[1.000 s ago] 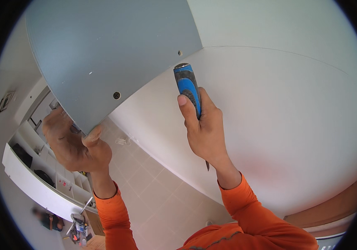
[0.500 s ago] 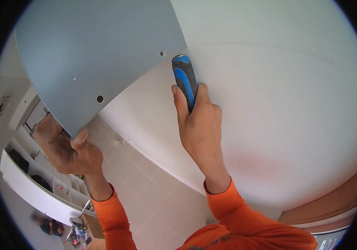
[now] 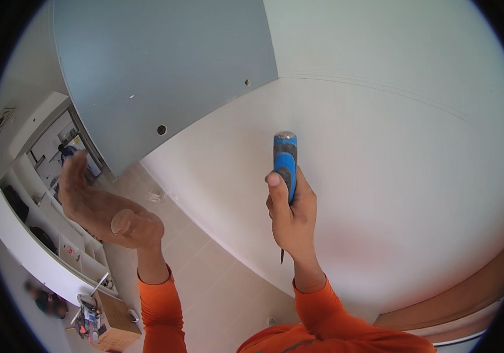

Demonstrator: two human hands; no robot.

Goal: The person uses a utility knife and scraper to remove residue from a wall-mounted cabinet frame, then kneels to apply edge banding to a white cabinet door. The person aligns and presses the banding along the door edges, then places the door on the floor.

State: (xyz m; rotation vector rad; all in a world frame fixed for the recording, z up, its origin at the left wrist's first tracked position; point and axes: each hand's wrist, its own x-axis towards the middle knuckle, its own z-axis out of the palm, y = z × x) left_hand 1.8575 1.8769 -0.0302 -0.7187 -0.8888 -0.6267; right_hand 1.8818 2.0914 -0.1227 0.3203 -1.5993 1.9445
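A grey-blue panel (image 3: 169, 65) meets the white wall at the upper left. Two dark round holes or fittings sit near its lower edge. My left hand (image 3: 111, 209) is just below the panel's near corner, apart from it, thumb and fingers spread with nothing between them. My right hand (image 3: 293, 220), in front of the wall, grips a blue and black screwdriver (image 3: 285, 156). Its metal-capped handle end points up, and a thin dark shaft emerges below my fist. The tip is small and hard to make out.
Tiled floor (image 3: 205, 270) lies far below. At the left stand a white shelf unit (image 3: 34, 247) and a cardboard box (image 3: 116, 320) beside tools. One person (image 3: 49, 303) is at the lower left, another (image 3: 67, 154) by the far doorway. Brown boards (image 3: 440, 300) are at the lower right.
My left hand has let go of the panel's corner and opened. My right hand has drawn the screwdriver down and away from the panel's edge, turning it more upright.
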